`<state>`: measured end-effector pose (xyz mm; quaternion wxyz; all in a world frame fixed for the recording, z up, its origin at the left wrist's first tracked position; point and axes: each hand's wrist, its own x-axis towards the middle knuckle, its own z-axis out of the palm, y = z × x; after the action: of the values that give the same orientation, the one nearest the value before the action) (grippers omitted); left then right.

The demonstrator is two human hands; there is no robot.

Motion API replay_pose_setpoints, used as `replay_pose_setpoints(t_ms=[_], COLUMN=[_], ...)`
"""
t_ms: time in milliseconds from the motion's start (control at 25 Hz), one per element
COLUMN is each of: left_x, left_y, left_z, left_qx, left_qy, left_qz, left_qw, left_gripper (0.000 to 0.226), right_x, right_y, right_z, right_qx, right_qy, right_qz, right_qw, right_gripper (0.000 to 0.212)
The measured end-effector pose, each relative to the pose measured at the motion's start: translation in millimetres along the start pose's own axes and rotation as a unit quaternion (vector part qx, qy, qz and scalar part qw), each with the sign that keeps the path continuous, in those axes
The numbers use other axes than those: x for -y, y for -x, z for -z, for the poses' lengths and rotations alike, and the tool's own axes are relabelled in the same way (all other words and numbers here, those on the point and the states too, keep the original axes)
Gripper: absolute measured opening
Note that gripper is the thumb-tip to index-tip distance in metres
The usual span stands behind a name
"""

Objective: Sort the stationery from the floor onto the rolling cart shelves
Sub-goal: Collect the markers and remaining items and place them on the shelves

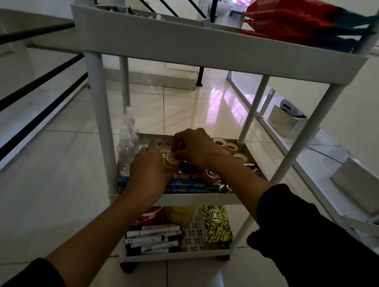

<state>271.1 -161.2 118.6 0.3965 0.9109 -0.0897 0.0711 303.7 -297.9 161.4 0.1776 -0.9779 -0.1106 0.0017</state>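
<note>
1. Nearest, two forearms in dark sleeves reach forward over the glossy pale tiled floor [39, 198] toward the white three-tier plastic rolling cart [193, 44].
2. Bottom shelf [173, 254]: a row of black-and-white marker pens [154, 238] lying crosswise, a yellow-and-black patterned box [216, 224] standing at the right, and a red-and-white item behind, not identifiable.
3. Middle shelf, front edge: a bundle of blue patterned pencils [193, 186], long axis running left to right.
4. Left hand [146, 169]: over the middle shelf, fingers curled around the near side of a small amber-tinted clear tape roll [171, 162].
5. Right hand [195, 147]: just beyond and to the right, fingertips pinching down at the top of the same roll. Both hands are closed on it; neither is nearer in any useful sense.
6. Tape roll: sits between the two hands, just above the middle shelf [248, 149], core roughly upright. Whether it already rests on the shelf cannot be told.
7. Judgement: the coming move is a short downward set among its fellows, with open shelf lying behind the roll.
8. Further on the middle shelf: more clear tape rolls [230, 146] toward the right rear, a dark roll [187, 167] beside the held one, clear plastic spray bottles [127, 142] at the left.
9. Top shelf: a red-and-teal plastic bag [307, 20].
</note>
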Motion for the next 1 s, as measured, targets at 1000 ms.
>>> replay_pose_setpoints(t_ms=[1000], left_x=[31.6], left_y=[217.3], left_z=[10.6], left_qx=[0.089], left_qy=[-0.043], left_qz=[-0.062], left_qw=[0.993], left_gripper=[0.012], right_x=[37.6], right_y=[251.8], right_z=[-100.7], right_qx=[-0.112], right_qy=[-0.312], right_qz=[-0.111], right_qw=[0.937], right_gripper=[0.007])
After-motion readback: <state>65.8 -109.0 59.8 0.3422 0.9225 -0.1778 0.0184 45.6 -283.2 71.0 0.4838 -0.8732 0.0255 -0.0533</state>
